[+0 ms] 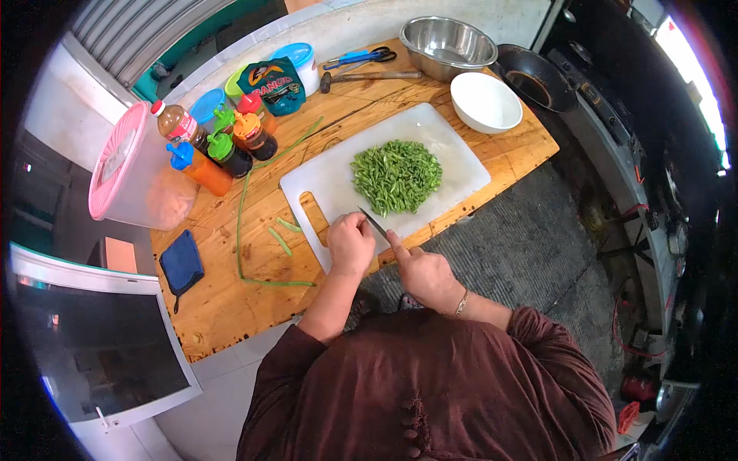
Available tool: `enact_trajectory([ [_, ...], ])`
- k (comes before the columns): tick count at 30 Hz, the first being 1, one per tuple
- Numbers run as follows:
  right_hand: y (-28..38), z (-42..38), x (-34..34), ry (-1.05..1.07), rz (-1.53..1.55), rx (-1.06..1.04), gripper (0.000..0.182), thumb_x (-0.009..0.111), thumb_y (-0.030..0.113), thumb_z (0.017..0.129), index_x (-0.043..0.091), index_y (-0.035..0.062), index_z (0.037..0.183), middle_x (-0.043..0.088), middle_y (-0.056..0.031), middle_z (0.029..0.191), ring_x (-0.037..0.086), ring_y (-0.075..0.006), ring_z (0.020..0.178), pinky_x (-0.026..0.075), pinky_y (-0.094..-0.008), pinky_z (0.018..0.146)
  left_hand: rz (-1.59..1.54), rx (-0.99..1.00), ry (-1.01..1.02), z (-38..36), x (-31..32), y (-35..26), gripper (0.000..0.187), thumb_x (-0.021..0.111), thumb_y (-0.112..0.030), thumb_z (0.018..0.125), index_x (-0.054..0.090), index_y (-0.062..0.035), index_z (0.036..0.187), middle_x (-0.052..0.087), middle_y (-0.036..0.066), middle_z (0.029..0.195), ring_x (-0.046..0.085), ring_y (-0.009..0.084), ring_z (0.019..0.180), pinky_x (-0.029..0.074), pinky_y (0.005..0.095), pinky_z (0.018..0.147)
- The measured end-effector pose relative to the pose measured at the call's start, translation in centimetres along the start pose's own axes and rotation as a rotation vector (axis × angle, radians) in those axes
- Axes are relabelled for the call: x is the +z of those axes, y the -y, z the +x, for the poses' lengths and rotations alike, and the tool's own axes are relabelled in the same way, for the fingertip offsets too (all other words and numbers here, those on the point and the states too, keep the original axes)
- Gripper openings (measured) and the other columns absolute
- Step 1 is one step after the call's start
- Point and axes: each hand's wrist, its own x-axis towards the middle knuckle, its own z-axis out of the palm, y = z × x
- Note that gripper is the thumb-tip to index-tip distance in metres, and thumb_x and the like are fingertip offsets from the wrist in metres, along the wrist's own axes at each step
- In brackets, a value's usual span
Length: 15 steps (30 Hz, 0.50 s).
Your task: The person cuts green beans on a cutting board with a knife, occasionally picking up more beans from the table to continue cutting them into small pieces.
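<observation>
A white cutting board (pixel 330 177) with a handle slot lies at an angle on the wooden table, a heap of chopped green beans (pixel 397 177) on it. My right hand (pixel 432 278) grips a small knife (pixel 373 222), its dark blade pointing up and left over the board's near edge. Close to the blade's tip, my left hand (pixel 352 243) is closed with fingers curled together; whatever they pinch is hidden. Left of the board, two short bean pieces (pixel 280 241) and a long green bean (pixel 241 223) rest on the wooden table (pixel 215 307).
Beyond the board stand a steel bowl (pixel 449 48), a white bowl (pixel 486 103) and a hammer (pixel 369 76). Several sauce bottles (pixel 207 170) and a pink-lidded tub (pixel 142 173) crowd the left. A blue cloth (pixel 181 262) lies nearer. A wok (pixel 538 79) sits at right.
</observation>
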Motion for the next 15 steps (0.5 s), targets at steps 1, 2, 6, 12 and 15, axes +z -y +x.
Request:
enact_trajectory([
  [1,0.0,0.0,0.0,0.011,-0.014,0.006,0.069,0.054,0.011,0.086,0.034,0.0058,0.151,0.065,-0.0156,0.081,0.067,-0.0318,0.065,0.055,-0.0435,0.058,0.022,0.01,-0.001,0.0,0.0,0.0,0.01,0.065,-0.006,0.079,0.07,0.0006,0.085,0.067,0.018,0.081,0.065,0.036,0.077,0.052,0.0451,0.074],
  [2,0.2,0.2,0.0,0.022,-0.028,0.012,0.069,0.054,0.011,0.086,0.033,0.0055,0.151,0.065,-0.0156,0.081,0.067,-0.0319,0.066,0.055,-0.0438,0.06,0.045,0.021,-0.002,0.0,0.1,0.1,0.01,0.065,-0.006,0.079,0.07,0.0006,0.085,0.067,0.018,0.082,0.065,0.0365,0.078,0.052,0.0457,0.074],
  [6,0.9,2.0,0.2,0.036,-0.06,0.017,0.07,0.054,0.011,0.086,0.031,0.0051,0.152,0.066,-0.016,0.083,0.068,-0.0333,0.07,0.056,-0.0446,0.066,0.133,0.055,-0.003,-0.3,0.2,-0.3,0.012,0.064,-0.008,0.08,0.07,0.0003,0.086,0.067,0.019,0.086,0.064,0.0381,0.081,0.051,0.0478,0.075],
  [12,-0.5,4.9,-0.1,0.055,-0.01,-0.057,0.069,0.057,0.017,0.088,0.032,0.0069,0.152,0.067,-0.0174,0.088,0.07,-0.0325,0.078,0.056,-0.0431,0.067,0.12,-0.001,0.016,-1.3,-0.5,-0.2,0.011,0.065,-0.007,0.079,0.07,0.0001,0.086,0.067,0.02,0.086,0.065,0.0374,0.082,0.052,0.0463,0.075],
  [15,-0.9,4.5,-1.3,0.04,0.017,-0.061,0.07,0.059,0.022,0.089,0.032,0.0085,0.152,0.067,-0.0182,0.089,0.069,-0.0337,0.079,0.056,-0.0441,0.07,0.054,-0.058,0.016,-1.6,-0.9,-0.4,0.011,0.066,-0.006,0.078,0.071,-0.0003,0.086,0.068,0.019,0.083,0.066,0.0366,0.078,0.053,0.0452,0.074],
])
